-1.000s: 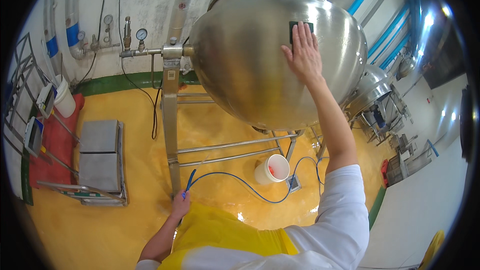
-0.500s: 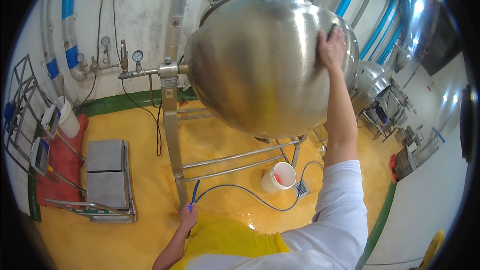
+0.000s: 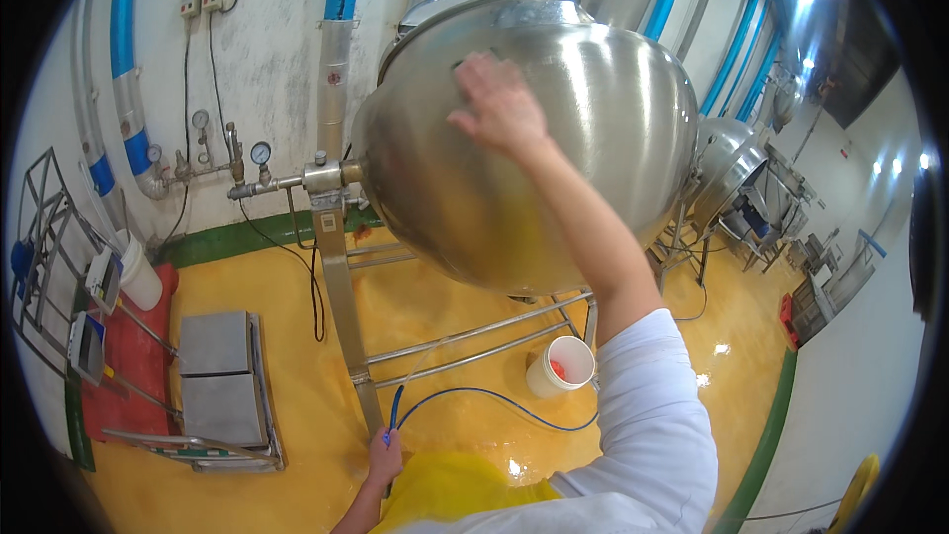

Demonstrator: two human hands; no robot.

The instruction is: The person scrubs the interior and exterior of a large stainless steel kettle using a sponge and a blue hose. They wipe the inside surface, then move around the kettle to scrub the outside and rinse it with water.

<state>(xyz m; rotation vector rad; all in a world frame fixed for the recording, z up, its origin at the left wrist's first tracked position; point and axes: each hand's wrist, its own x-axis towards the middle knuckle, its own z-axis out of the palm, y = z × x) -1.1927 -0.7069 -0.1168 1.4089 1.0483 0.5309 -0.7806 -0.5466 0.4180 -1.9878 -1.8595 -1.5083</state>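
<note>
A large round steel kettle (image 3: 613, 129) hangs on a tubular stand in front of me. My right hand (image 3: 499, 104) lies flattened against its upper left side, slightly blurred. Under the fingers is a dark pad (image 3: 458, 65); only its edges show. Low down, my left hand (image 3: 386, 455) is closed around a blue hose (image 3: 494, 391) near its end, which points up. A thin, faint stream of water seems to leave the hose toward the stand's lower bars. The hose curves away right, past a white bucket (image 3: 542, 376) with something red inside.
Pipes with a pressure gauge (image 3: 260, 152) join the kettle's left pivot. Floor scales (image 3: 222, 376) stand at left beside a red pallet (image 3: 148, 336) and another white bucket (image 3: 140, 277). Farther right is a second steel kettle (image 3: 727, 168). The yellow floor (image 3: 732, 376) shines wet.
My right hand has swept left across the kettle with the pad, from its right side to its upper left. My left hand still holds the hose. The view has shifted slightly.
</note>
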